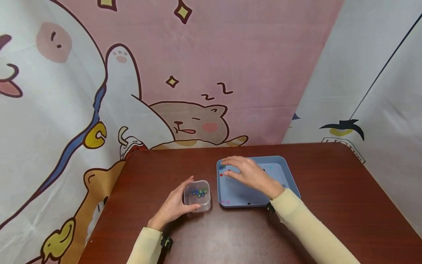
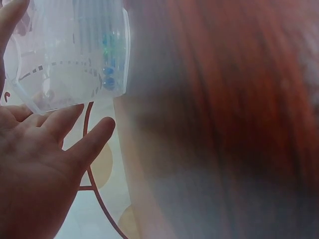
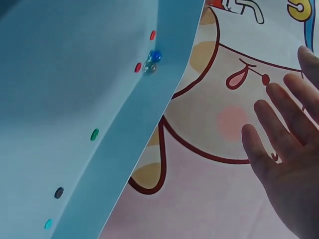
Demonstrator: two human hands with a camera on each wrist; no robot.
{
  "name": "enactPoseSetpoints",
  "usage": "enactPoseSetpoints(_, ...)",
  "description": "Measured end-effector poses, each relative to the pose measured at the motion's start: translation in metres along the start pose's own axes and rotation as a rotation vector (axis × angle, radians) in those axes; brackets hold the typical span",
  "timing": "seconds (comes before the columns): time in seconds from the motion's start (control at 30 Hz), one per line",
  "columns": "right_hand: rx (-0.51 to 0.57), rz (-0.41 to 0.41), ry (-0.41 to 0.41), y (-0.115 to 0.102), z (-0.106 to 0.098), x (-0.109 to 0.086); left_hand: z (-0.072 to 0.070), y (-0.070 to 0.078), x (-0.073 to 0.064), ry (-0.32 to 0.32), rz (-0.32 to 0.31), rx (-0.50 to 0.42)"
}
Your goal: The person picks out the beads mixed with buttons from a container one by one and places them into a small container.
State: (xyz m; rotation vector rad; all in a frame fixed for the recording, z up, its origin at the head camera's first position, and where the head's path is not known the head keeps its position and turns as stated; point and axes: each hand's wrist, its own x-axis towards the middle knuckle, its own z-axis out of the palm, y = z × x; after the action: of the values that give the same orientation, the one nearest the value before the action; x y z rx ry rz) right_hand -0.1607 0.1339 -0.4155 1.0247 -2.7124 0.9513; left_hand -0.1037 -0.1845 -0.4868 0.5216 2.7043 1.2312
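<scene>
My left hand (image 1: 174,206) grips a clear plastic container (image 1: 206,205), thumb on its near side and fingers round its far side. Several blue and green glass marbles (image 1: 199,193) lie inside. In the left wrist view the container (image 2: 60,82) appears tilted, with marbles (image 2: 108,77) against one wall. Over the left part of a blue tray (image 1: 239,194) hovers my right hand (image 1: 250,174), holding nothing, its fingers spread in the right wrist view. Beneath its fingertips, a few marbles (image 1: 222,167) rest in the tray's far left corner; a blue one (image 3: 156,56) shows close up.
Small coloured dots are spread along the tray floor's edges: red (image 3: 138,67), green (image 3: 94,134), black (image 3: 59,192), cyan (image 3: 48,224) and pink (image 1: 225,202). The brown table (image 1: 217,238) ends at a cartoon-printed cloth (image 1: 250,73) behind.
</scene>
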Motion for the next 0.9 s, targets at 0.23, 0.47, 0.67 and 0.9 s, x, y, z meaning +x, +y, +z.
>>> enactPoseSetpoints(0.23,-0.053,-0.002,-0.002,0.013,-0.002,0.006,-0.001,0.001,0.0,-0.001,0.009,0.003)
enactPoseSetpoints(0.47,-0.07,0.01,-0.069,0.023,-0.001,0.014,-0.001,0.001,0.0,0.0,0.009,0.011)
enactPoseSetpoints(0.67,-0.048,0.04,-0.162,0.032,0.007,0.02,0.0,0.001,-0.001,0.004,0.026,0.013)
enactPoseSetpoints(0.9,-0.048,0.022,-0.177,0.044,0.017,0.022,0.0,0.001,-0.001,0.009,0.032,0.013)
